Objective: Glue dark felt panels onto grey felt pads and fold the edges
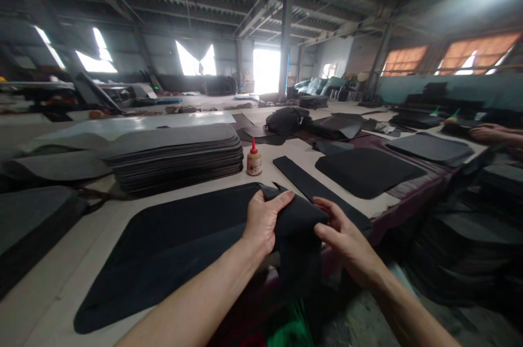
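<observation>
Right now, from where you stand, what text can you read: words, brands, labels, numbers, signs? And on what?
None legible.
Label on the red-tipped bottle: printed, too small and blurred to read.
Small panel on the far wall: too blurred to tell if it bears text.
Held black fabric: no lettering visible.

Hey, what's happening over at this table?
Someone's bare left hand and right hand are holding a piece of black fabric-like material at the table's edge. Beside it, a large black panel with rounded corners lies flat. Just beyond stand a red-tipped bottle and a thick stack of dark sheets. At the far right, another person's hands are partly in view.
</observation>
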Tool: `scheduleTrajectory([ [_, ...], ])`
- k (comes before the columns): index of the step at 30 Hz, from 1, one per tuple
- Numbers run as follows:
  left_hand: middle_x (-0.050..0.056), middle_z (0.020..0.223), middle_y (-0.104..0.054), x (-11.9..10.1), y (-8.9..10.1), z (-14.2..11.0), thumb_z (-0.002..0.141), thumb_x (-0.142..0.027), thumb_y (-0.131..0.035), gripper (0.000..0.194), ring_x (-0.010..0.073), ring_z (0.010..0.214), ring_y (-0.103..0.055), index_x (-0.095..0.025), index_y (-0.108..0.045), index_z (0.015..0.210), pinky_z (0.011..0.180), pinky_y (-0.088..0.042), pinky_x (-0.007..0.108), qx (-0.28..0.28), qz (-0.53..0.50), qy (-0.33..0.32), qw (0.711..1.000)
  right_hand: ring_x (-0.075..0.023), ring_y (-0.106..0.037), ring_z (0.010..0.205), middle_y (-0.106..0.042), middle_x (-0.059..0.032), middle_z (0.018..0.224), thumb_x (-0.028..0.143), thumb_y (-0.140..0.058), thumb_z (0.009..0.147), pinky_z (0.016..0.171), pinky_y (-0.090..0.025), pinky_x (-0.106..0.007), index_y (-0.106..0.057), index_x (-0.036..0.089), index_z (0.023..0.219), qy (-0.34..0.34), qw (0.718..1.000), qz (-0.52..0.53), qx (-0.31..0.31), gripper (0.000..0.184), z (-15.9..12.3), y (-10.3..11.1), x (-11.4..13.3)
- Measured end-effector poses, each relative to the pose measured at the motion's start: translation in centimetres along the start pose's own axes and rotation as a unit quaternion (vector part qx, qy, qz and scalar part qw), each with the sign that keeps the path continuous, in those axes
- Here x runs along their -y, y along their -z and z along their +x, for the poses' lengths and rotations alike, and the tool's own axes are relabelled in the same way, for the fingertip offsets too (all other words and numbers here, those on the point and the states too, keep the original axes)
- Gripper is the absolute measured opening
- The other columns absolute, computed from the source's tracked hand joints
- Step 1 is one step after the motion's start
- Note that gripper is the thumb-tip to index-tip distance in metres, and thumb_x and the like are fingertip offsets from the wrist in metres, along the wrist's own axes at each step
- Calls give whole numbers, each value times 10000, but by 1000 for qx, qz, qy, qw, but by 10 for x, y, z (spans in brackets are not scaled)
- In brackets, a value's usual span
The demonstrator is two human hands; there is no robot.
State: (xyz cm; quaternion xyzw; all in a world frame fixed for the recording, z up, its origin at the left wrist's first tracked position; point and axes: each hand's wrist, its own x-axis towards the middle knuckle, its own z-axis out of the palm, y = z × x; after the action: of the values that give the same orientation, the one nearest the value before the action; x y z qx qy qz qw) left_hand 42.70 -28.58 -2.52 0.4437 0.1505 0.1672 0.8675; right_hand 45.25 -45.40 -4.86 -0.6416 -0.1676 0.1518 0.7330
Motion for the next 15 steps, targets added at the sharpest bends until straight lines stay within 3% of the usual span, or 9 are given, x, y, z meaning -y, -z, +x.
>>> scheduleTrajectory([
  [3,25,713,-713,-7,-1,-6,474,-302,-959,509,173,594,-656,-155,-635,838,632,-585,322,-19,-5,-32,999,-258,-698,875,-726,-54,1101,489,-852,680,772,-579,-376,-636,277,1240,-80,994,48,64,637,-8,-14,-7],
  [7,22,744,-714,-16,9,-10,574,-422,-917,488,187,662,-695,-160,-623,863,688,-598,326,-67,-30,-71,995,-197,-665,663,-734,-25,804,510,-865,665,673,-566,-322,-724,224,958,-111,991,74,31,433,3,-19,-3],
  [11,45,671,-706,-37,30,-12,646,-437,-873,405,229,675,-723,-138,-642,793,641,-607,314,-121,-31,-96,987,-163,-643,622,-726,-8,764,514,-873,647,587,-527,-259,-733,215,922,-69,997,35,23,429,29,-8,13],
  [15,63,642,-720,-74,49,-27,742,-354,-817,270,242,659,-735,-120,-703,813,600,-617,303,-169,-36,-127,977,-201,-672,694,-745,-29,826,546,-837,658,605,-539,-282,-752,205,1007,14,998,-67,8,495,71,6,38],
])
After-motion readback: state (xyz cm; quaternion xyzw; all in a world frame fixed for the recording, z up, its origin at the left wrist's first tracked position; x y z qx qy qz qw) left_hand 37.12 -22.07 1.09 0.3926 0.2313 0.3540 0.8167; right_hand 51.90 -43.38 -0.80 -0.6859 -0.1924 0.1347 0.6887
